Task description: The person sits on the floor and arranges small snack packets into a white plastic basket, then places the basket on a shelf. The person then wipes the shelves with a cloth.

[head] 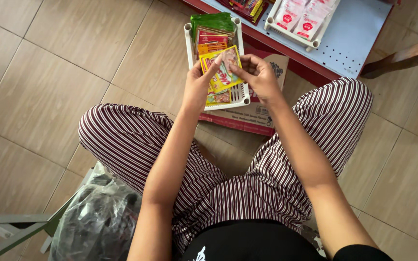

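Note:
My left hand (198, 82) and my right hand (258, 76) both pinch a yellow sachet packet (222, 67), held just above a white plastic basket (241, 99). The basket holds several sachets in a row: green ones (212, 21) at the far end, then red and orange ones (212, 41). It rests on a cardboard box (255, 113) lying on the tiled floor between my knees. I sit with legs apart in striped trousers.
A pale blue shelf with a red edge (349, 38) stands ahead, carrying another white basket of red-and-white packets (299, 19). A dark plastic bag (95, 220) lies by my left leg. A wooden piece (404, 58) juts in at the right.

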